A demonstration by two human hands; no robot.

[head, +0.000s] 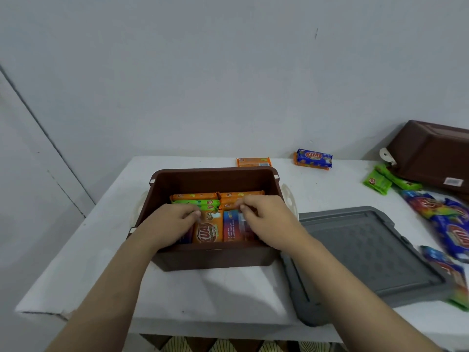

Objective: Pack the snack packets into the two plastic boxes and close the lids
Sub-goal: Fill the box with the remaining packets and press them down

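Tucking packets (pixel 208 228) flat in box (pixel 215 257): left hand (pixel 168 222) presses, right hand (pixel 261 217) pinches one; best seated snug, rows level for lid (pixel 368 252).

Brown box (pixel 215 257) holds orange packets (pixel 194 196), green packets (pixel 196 202) and a blue-to-red gradient packet (pixel 232 226). Grey lid (pixel 368 252) has an embossed grid texture; white table (pixel 203 295), second brown box (pixel 431 153) with white latch (pixel 387 156). Loose packets: blue (pixel 314 158), orange (pixel 253 162), green (pixel 377 182), blue-multicolour pile (pixel 446 224).
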